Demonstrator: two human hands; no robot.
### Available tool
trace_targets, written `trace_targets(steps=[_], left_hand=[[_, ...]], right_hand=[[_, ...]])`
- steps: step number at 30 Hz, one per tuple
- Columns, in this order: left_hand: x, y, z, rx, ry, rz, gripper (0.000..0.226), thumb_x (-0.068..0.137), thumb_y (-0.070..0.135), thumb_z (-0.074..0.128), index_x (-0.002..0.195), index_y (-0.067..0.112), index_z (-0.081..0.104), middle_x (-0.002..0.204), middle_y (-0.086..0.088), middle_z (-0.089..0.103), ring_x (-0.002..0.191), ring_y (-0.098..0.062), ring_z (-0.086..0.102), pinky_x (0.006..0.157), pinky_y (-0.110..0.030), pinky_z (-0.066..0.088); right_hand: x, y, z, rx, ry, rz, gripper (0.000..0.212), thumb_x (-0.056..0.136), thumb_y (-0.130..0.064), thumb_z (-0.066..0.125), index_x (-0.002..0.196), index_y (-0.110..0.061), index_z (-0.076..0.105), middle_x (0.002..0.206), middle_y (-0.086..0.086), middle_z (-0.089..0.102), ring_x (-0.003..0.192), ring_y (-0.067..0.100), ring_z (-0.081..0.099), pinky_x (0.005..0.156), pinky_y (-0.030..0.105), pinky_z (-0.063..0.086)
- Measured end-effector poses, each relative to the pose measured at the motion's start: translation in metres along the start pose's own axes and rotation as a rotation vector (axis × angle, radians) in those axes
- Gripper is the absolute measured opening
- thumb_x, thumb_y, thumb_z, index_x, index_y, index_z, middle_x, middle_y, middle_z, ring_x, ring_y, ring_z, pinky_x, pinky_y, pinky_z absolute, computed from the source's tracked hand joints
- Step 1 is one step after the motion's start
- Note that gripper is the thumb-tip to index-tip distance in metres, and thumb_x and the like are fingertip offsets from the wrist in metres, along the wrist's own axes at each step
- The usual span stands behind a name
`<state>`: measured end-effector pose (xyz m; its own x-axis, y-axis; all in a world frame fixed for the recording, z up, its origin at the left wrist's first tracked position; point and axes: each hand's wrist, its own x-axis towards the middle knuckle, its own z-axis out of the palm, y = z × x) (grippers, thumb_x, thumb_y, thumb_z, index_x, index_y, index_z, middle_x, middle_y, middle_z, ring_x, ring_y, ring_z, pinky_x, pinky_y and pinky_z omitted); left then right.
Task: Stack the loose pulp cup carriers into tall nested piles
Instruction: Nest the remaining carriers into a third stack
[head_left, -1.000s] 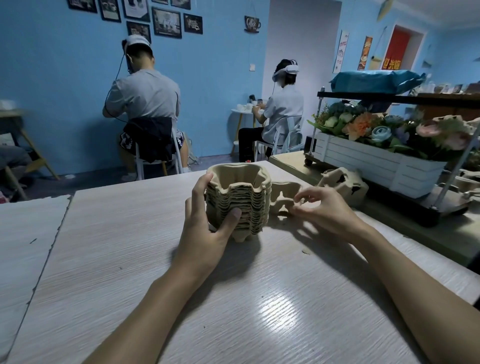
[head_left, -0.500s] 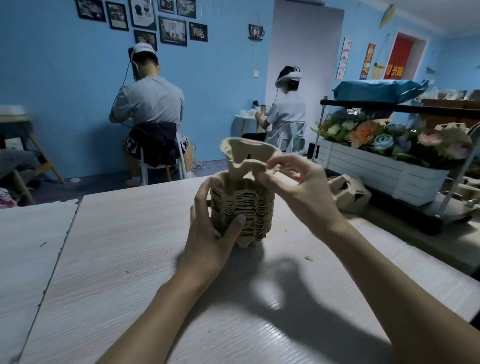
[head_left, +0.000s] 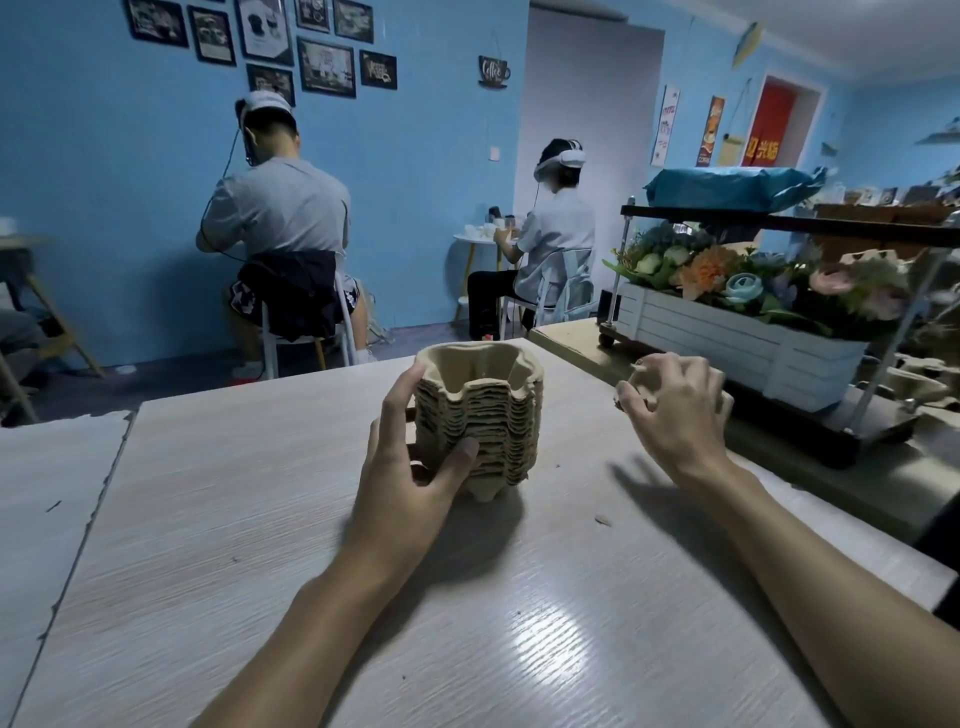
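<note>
Two tabletops: a pale wood-grain table (head_left: 208, 519) fills your view, and a second slab (head_left: 52, 493) butts against it at 9 o'clock with a ragged seam between them.
Far left person: seated on a white chair at 11 o'clock, back to you, in a grey shirt (head_left: 280, 218), against the blue wall.
Left hand: your left hand (head_left: 410, 467) grips the near left side of the pile; the thumb (head_left: 457, 457) presses on the front face and the fingers (head_left: 400, 395) wrap round the left edge up by the rim.
Nested pile: the nested pile (head_left: 488, 415) of pulp carriers stands upright on the table at 12 o'clock from you, its open cup facing up and its feet touching the wood.
Second person: seated at 1 o'clock (head_left: 556, 228), beside a small round table.
Right hand: your right hand (head_left: 675, 415) sits at 3 o'clock of the pile, apart from it, with its fingers spread and curled down around a carrier.
Loose carrier: the loose carrier (head_left: 628, 388) is mostly hidden under that hand; only a bit shows between thumb and fingers.
Flower cart: a white slatted box of flowers (head_left: 727, 338) sits on a wheeled rack at 2 o'clock, under a teal bag (head_left: 727, 187).
Far right carriers: more pulp carriers (head_left: 914, 384) lie at 3 o'clock, past the rack.
</note>
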<state>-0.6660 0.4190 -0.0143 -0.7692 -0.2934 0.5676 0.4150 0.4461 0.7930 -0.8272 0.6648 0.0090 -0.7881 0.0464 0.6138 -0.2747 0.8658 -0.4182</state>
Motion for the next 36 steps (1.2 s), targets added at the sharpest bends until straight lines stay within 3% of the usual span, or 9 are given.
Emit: trace_targets(steps=[2, 7, 14, 22, 24, 27, 30, 34, 36], left_hand=[[-0.002, 0.0, 0.002, 0.015, -0.027, 0.026, 0.075, 0.088, 0.036, 0.07, 0.13, 0.076, 0.022, 0.136, 0.005, 0.048, 0.1, -0.01, 0.067, 0.083, -0.029, 0.057], [-0.002, 0.001, 0.001, 0.013, -0.072, 0.025, 0.079, 0.088, 0.031, 0.071, 0.132, 0.075, 0.022, 0.139, 0.005, 0.045, 0.098, -0.007, 0.068, 0.086, -0.03, 0.058], [-0.001, 0.003, 0.001, -0.002, -0.083, -0.001, 0.077, 0.083, 0.04, 0.067, 0.135, 0.073, 0.022, 0.141, 0.008, 0.043, 0.098, -0.006, 0.068, 0.078, -0.021, 0.055], [-0.003, 0.004, 0.0, -0.011, -0.096, -0.01, 0.077, 0.08, 0.043, 0.066, 0.136, 0.072, 0.022, 0.142, 0.007, 0.043, 0.102, -0.01, 0.066, 0.082, -0.025, 0.055], [-0.003, 0.006, 0.0, -0.015, -0.096, -0.016, 0.077, 0.08, 0.043, 0.066, 0.135, 0.073, 0.022, 0.141, 0.008, 0.043, 0.1, -0.009, 0.066, 0.08, -0.023, 0.054], [-0.003, 0.006, 0.001, -0.009, -0.096, -0.016, 0.077, 0.082, 0.041, 0.067, 0.132, 0.076, 0.021, 0.142, 0.008, 0.042, 0.1, -0.009, 0.066, 0.079, -0.021, 0.053], [-0.003, 0.006, 0.001, -0.011, -0.094, -0.008, 0.077, 0.085, 0.036, 0.068, 0.129, 0.079, 0.021, 0.142, 0.009, 0.041, 0.103, -0.012, 0.065, 0.08, -0.021, 0.052], [-0.002, 0.004, 0.001, -0.018, -0.087, -0.014, 0.078, 0.089, 0.03, 0.07, 0.131, 0.076, 0.022, 0.138, 0.009, 0.044, 0.099, -0.009, 0.066, 0.077, -0.018, 0.053], [-0.001, 0.005, 0.002, -0.015, -0.087, -0.018, 0.078, 0.09, 0.029, 0.07, 0.134, 0.073, 0.023, 0.136, 0.009, 0.045, 0.098, -0.007, 0.066, 0.077, -0.018, 0.054]], right_hand=[[0.002, 0.009, 0.004, -0.035, 0.032, 0.039, 0.037, 0.087, -0.046, 0.064, 0.117, -0.027, 0.056, 0.123, 0.01, 0.047, 0.12, 0.029, 0.036, 0.1, 0.045, 0.03], [0.018, 0.028, 0.007, -0.064, 0.038, 0.215, 0.062, 0.089, -0.047, 0.062, 0.14, -0.021, 0.039, 0.142, 0.021, 0.039, 0.132, 0.039, 0.033, 0.109, 0.052, 0.028], [0.026, 0.036, 0.014, 0.087, 0.011, 0.343, 0.055, 0.089, -0.043, 0.064, 0.133, -0.017, 0.044, 0.129, 0.019, 0.053, 0.12, 0.039, 0.048, 0.102, 0.05, 0.039], [0.015, 0.013, 0.008, 0.448, -0.006, 0.221, 0.051, 0.081, -0.015, 0.071, 0.126, -0.013, 0.047, 0.115, 0.007, 0.05, 0.102, 0.019, 0.049, 0.083, 0.03, 0.041], [0.01, 0.006, 0.005, 0.595, -0.006, 0.228, 0.056, 0.082, -0.012, 0.072, 0.13, -0.014, 0.045, 0.115, 0.009, 0.053, 0.105, 0.021, 0.054, 0.083, 0.028, 0.047], [0.0, 0.001, 0.0, 0.718, -0.099, 0.192, 0.073, 0.084, -0.009, 0.073, 0.144, -0.021, 0.033, 0.113, 0.008, 0.054, 0.099, 0.013, 0.056, 0.076, 0.014, 0.046], [-0.008, 0.001, -0.006, 0.592, -0.224, 0.064, 0.088, 0.082, -0.014, 0.077, 0.15, -0.033, 0.024, 0.12, 0.009, 0.046, 0.104, 0.017, 0.054, 0.092, 0.03, 0.049], [-0.016, 0.001, -0.015, 0.493, -0.295, -0.066, 0.095, 0.078, -0.013, 0.081, 0.145, -0.048, 0.024, 0.126, 0.004, 0.027, 0.112, 0.022, 0.048, 0.102, 0.029, 0.043], [-0.021, 0.001, -0.017, 0.397, -0.34, -0.128, 0.086, 0.076, -0.026, 0.084, 0.14, -0.051, 0.033, 0.131, 0.001, 0.026, 0.123, 0.024, 0.044, 0.106, 0.033, 0.041]])
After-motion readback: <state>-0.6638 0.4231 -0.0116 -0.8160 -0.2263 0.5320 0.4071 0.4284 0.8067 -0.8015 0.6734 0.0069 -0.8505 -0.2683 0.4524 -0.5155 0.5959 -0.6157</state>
